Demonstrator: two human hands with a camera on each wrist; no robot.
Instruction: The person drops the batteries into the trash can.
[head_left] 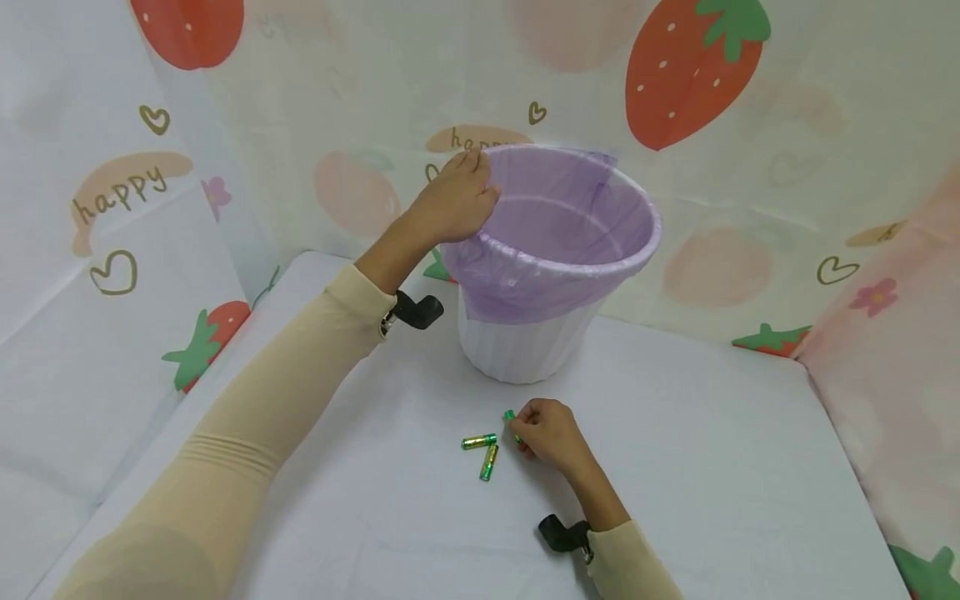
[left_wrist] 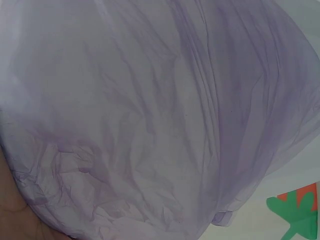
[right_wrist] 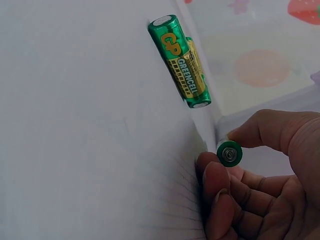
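Observation:
In the head view a white trash bin (head_left: pixel 517 350) stands on the table, lined with a purple plastic bag (head_left: pixel 517 292) folded over its rim. My left hand (head_left: pixel 459 200) holds the bin's rim at its left side, over the bag. Crinkled bag film fills most of the left wrist view, with part of the hand (left_wrist: pixel 15 215) at the lower left edge. In front of the bin, my right hand (head_left: pixel 553 435) pinches a green battery (right_wrist: pixel 229 153) between thumb and fingers, close to the tabletop. Beside it lie two more batteries, one crosswise (head_left: pixel 478 442) and another pointing toward me (head_left: pixel 489 462).
White cloth covers the table (head_left: pixel 720 450). Behind the bin hangs a strawberry-print curtain (head_left: pixel 570 83), and similar sheets rise at left and right. Dark wrist cameras (head_left: pixel 420 310) stick out from both sleeves.

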